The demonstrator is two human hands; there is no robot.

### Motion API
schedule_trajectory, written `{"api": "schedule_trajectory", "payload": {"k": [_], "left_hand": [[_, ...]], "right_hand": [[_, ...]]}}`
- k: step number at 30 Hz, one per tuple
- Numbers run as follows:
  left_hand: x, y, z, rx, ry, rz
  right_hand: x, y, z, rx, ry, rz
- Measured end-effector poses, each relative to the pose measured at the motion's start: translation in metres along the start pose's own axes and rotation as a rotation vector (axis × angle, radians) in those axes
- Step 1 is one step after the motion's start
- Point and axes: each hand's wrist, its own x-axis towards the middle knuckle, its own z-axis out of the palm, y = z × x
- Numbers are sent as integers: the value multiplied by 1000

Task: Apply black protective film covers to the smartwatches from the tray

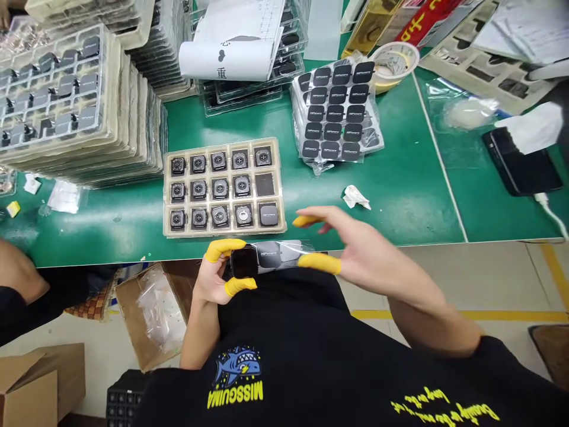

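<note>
My left hand, with yellow finger cots on thumb and index finger, grips a smartwatch by its edges, its dark screen facing up. A clear film strip with dark HiFuture-printed stickers extends rightward from beside the watch. My right hand is at the strip's right end, thumb and fingers spread apart. Its yellow-covered thumb overlaps the clear film; whether it touches is unclear. Just beyond my hands, a plastic tray holds several smartwatches, mostly backs up. One compartment at its right has no watch, and the corner watch carries a HiFuture sticker.
Sticker sheets lie beyond the tray, near a tape roll. Tall stacks of watch trays stand at left. A crumpled tissue and a phone with a cable are at right. Another person's arm shows at left.
</note>
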Motion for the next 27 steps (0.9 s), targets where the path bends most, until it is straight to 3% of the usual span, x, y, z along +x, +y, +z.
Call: {"api": "schedule_trajectory", "payload": {"k": [3, 5, 10, 17, 23, 27], "left_hand": [[3, 3, -1, -18, -17, 26], [4, 5, -2, -51, -30, 28], [3, 7, -4, -117, 18, 13], [5, 9, -2, -84, -23, 13], [3, 8, -4, -95, -4, 4], [2, 7, -5, -87, -9, -1]], "right_hand": [[12, -13, 13, 30, -268, 75], [17, -8, 19, 39, -314, 94], [18, 5, 27, 135, -272, 93], [25, -1, 23, 114, -244, 8], [30, 1, 27, 182, -281, 110], [31, 2, 28, 132, -282, 45]]}}
